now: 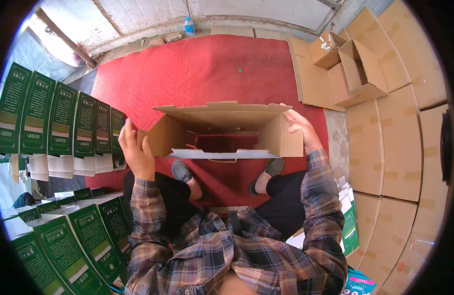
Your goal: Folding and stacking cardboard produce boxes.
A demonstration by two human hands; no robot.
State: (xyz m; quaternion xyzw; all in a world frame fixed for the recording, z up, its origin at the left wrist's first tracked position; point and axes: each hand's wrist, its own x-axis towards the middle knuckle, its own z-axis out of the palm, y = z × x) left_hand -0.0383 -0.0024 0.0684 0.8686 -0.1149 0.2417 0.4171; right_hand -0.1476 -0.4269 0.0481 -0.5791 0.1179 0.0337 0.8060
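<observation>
A carton point(222, 114) with a brown inner side and a pale outer edge is held up over the mat in front of my knees. Through its open middle, red mat shows. My left hand point(137, 152) is at the carton's left end flap, the flap's edge between thumb and fingers. At the opposite end, my right hand point(301, 129) grips the right flap with bent fingers. The far wall of the carton stands higher than the near one, and its outer faces are mostly hidden.
Rows of green printed cartons point(38, 113) stand at my left. Brown cardboard boxes point(401, 142) are stacked along the right, with an open box point(362, 73) at the far right. A red mat point(197, 69) lies underfoot; a blue-labelled bottle point(189, 26) stands by the far wall.
</observation>
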